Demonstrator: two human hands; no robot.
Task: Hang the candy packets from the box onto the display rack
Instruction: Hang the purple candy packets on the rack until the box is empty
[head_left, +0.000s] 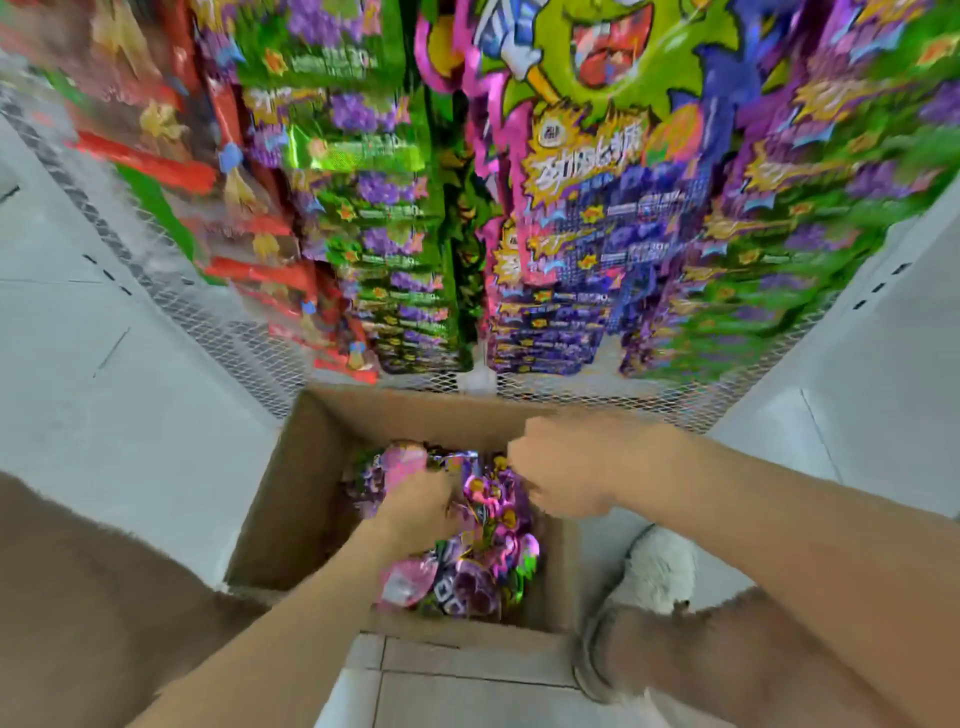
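1. Head view, and it's pretty motion-blurred. The cardboard box (311, 493) sits on the floor right at the foot of the mesh display rack (249, 338), with a heap of purple and pink candy packets (483, 571) down inside it.
2. The left hand (415, 506) is deep in the heap, fingers curled into the packets on the far-left side. It looks like a closed grab on them.
3. The right hand (566, 467) hovers over the far right of the box with its fingers curled in. I honestly can't tell if it's pinching anything.
4. The rack above is crammed with hung packets (561, 234) in red, green and purple columns.
5. Tip, imo: lift one packet by its top edge so the hang hole shows. The right hand could peel off any stragglers. Then match it to the purple column.
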